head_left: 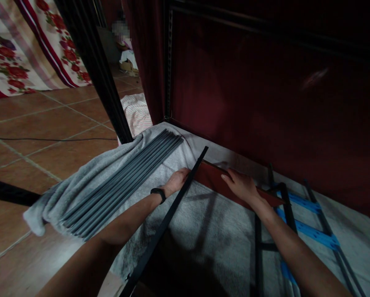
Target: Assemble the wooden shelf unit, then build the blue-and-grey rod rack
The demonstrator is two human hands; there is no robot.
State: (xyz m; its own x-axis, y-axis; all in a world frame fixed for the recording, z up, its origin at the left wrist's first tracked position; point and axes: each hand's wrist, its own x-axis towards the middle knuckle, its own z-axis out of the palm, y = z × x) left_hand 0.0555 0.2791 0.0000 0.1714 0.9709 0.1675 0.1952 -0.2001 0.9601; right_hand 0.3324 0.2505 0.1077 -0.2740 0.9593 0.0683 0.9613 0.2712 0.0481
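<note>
A long dark metal bar runs from the bottom of the view up to the left end of a reddish-brown board. My left hand, with a black band on its wrist, is closed at the bar where the two meet; its fingertips are hidden behind the bar. Over the board's upper edge, the fingers of my right hand are bent, holding it near its middle. The board's right end lies by a dark frame with blue crosspieces.
A grey fleece blanket covers the work surface. Several grey tubes lie side by side on it at left. A dark red panel stands behind, and a black post rises at left. A cable crosses the tiled floor.
</note>
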